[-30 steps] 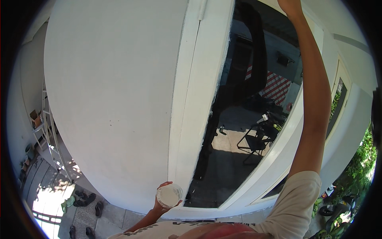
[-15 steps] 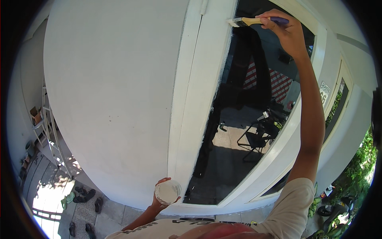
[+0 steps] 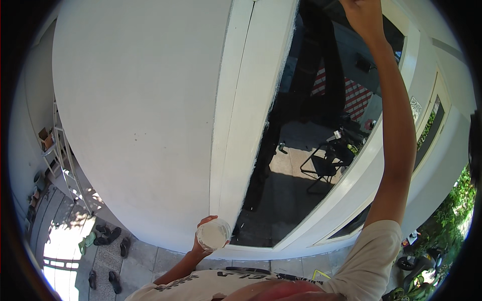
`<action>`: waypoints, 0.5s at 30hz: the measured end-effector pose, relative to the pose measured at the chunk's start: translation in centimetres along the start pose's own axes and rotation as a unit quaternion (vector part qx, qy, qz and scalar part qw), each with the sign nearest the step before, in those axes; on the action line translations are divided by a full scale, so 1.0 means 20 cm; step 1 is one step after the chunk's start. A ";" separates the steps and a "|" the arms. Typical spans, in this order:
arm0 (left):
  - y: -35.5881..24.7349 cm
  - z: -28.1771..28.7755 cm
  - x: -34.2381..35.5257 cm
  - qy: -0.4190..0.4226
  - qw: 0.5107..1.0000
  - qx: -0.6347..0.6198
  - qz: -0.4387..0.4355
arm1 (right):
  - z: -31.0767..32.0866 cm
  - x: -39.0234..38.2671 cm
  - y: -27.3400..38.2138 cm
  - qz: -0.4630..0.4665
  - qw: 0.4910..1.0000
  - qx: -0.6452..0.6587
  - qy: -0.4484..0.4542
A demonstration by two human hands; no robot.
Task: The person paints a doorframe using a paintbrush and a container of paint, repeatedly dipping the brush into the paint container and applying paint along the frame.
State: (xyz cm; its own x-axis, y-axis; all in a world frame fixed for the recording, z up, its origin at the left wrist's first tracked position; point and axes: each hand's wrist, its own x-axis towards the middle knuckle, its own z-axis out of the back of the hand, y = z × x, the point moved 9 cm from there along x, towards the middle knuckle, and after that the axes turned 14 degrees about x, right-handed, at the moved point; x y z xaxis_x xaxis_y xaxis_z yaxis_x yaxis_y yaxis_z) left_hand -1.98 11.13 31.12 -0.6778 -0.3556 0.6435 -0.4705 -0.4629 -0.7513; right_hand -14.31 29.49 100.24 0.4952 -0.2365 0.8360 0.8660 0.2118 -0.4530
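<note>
Low in the middle, my left hand [image 3: 202, 246] is wrapped round a tub of white paint [image 3: 213, 235], its open top facing me. My right arm reaches up to the top edge, where my right hand [image 3: 364, 19] is cut off by the frame, its visible fingers curled. The paintbrush that it gripped a moment ago lies beyond the edge of the picture. Below and left of that hand runs a white door frame [image 3: 256, 100], beside a dark glass pane [image 3: 301, 200]. White paint edges the glass along the frame.
A pale wall [image 3: 135, 90] fills the left. Beyond it stand a metal ladder [image 3: 70, 165] and several shoes [image 3: 108, 235] on paving. On the right are a second narrow window [image 3: 429, 130], green plants [image 3: 454, 205] and a dark motorbike [image 3: 416, 268]. The glass reflects a chair.
My right hand has moved upward, taking the paintbrush out of the frame. The tub in my left hand sits slightly higher in the picture, and the view has shifted a little.
</note>
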 end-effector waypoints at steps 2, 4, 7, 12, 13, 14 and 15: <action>0.01 0.02 -0.02 -0.003 1.000 0.018 -0.001 | -0.05 -0.16 0.09 0.029 0.998 -0.011 0.049; 0.03 0.04 -0.05 -0.009 0.999 0.037 -0.001 | -0.08 -0.29 0.17 0.047 0.994 -0.045 0.093; 0.08 0.05 -0.08 0.001 0.999 0.018 0.042 | -0.20 -0.38 0.31 0.006 0.983 0.010 0.183; 0.01 0.05 -0.05 -0.010 0.997 0.073 0.013 | -0.16 -0.17 0.11 -0.052 0.972 -0.105 0.206; 0.02 0.07 -0.07 -0.017 0.997 0.077 0.027 | -0.17 -0.05 0.11 -0.089 0.986 -0.023 0.141; 0.01 0.02 -0.04 -0.007 0.999 0.041 0.001 | -0.06 0.06 0.15 -0.135 0.987 0.026 0.081; -0.01 0.01 -0.03 -0.011 1.000 0.017 -0.014 | 0.00 0.12 0.17 -0.077 0.995 -0.025 0.065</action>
State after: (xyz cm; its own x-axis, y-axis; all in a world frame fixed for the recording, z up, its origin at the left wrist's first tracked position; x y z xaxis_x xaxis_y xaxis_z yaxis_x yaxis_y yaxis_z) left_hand -1.40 11.22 30.95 -0.6517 -0.3592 0.6680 -0.4699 -0.5001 -0.7274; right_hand -10.05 29.67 100.75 0.3579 -0.3843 0.8510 0.9332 0.1167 -0.3398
